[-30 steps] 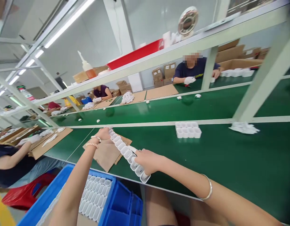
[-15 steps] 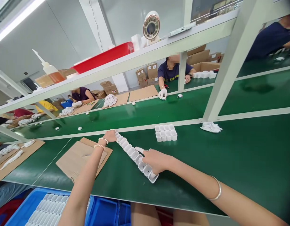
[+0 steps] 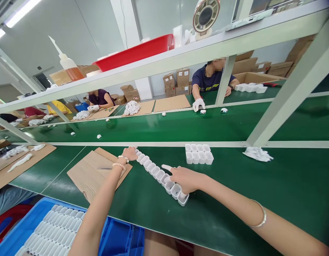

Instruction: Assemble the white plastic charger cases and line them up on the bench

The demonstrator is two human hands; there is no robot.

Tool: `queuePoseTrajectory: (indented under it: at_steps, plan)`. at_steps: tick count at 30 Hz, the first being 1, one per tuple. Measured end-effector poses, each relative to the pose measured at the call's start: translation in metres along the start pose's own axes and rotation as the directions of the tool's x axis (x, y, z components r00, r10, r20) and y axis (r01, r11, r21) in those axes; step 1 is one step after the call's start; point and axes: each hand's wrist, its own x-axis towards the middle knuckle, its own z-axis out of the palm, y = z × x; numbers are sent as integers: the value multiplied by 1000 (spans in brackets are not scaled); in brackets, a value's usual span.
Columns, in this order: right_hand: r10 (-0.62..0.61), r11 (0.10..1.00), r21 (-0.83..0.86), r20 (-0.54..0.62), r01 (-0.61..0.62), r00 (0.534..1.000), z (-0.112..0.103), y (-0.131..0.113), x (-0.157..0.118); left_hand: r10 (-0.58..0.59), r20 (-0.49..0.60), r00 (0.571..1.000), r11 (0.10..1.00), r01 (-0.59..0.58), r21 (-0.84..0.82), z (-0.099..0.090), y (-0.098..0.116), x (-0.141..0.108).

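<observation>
A slanting row of small white open-topped plastic cups lies on the green work surface, pressed end to end. My left hand closes round its far end; the fingertips are partly hidden behind the cups. At the near end my right hand grips the row, with a white-covered fingertip down in the last cup. Its index finger, in a white finger cot, points out above the row. Beyond my right hand stands a block of similar white cups in two rows.
Flat cardboard lies left of the row. A blue crate of white pieces sits below the table edge. White gloves lie right, near a shelf post. Across the green belt, a co-worker's gloved hand touches a small white part.
My view has shifted, so the table and shelf appear further right. Both hands keep their places at the two ends of the cup row.
</observation>
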Motion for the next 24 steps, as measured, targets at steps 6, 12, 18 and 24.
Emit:
queuePoseTrajectory:
  at_steps: [6, 12, 18, 24]
  plan:
    - [-29, 999, -28, 18, 30, 999, 0, 4, 4, -38, -35, 999, 999, 38, -6, 8, 0, -2]
    - [53, 997, -53, -34, -55, 998, -1, 7, -3, -73, -67, 995, 997, 72, -10, 12, 4, -7]
    - [115, 990, -72, -96, -123, 989, -3, 20, -10, -94, -103, 990, 995, 90, -39, 15, 6, -17]
    - [133, 979, -141, -94, -145, 987, -8, 26, -14, -151, -111, 982, 987, 144, -74, 17, 10, -25]
